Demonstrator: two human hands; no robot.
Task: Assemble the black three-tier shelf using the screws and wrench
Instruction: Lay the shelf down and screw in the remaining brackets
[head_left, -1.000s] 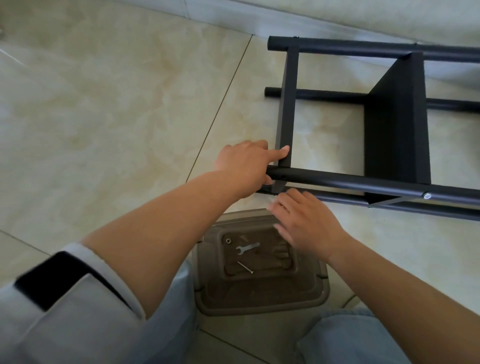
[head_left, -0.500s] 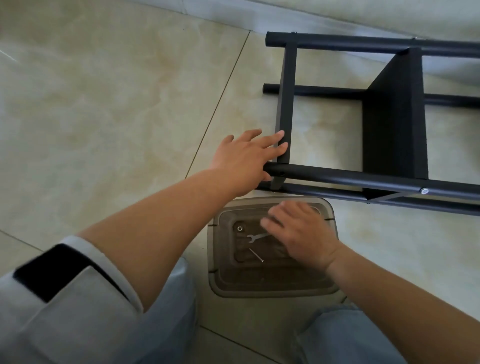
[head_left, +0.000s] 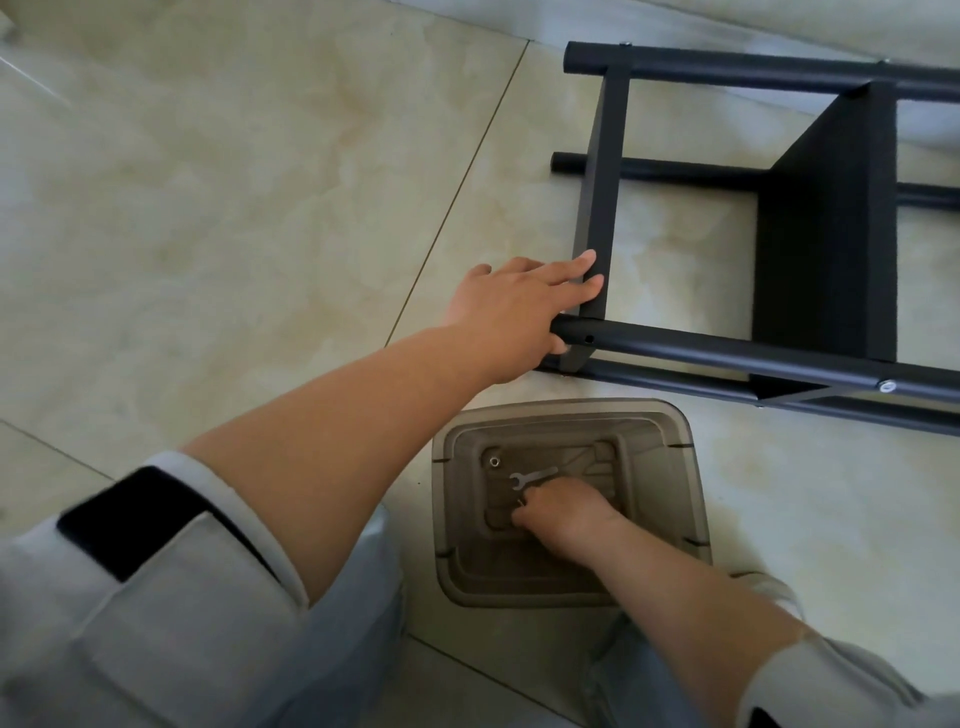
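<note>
Black three-tier shelf, partly bolted, lies at 1 o'clock; left hand steadies it with straight fingers, right hand pinches a screw in the bin.

You are indoors, most likely in a home, working low on the floor: large glossy cream tiles with marbled veining and thin dark grout lines. A pale baseboard runs along the wall at the top. The black shelf frame lies on its side on the tiles, and a translucent brown plastic bin of hardware sits beside your knees.
</note>
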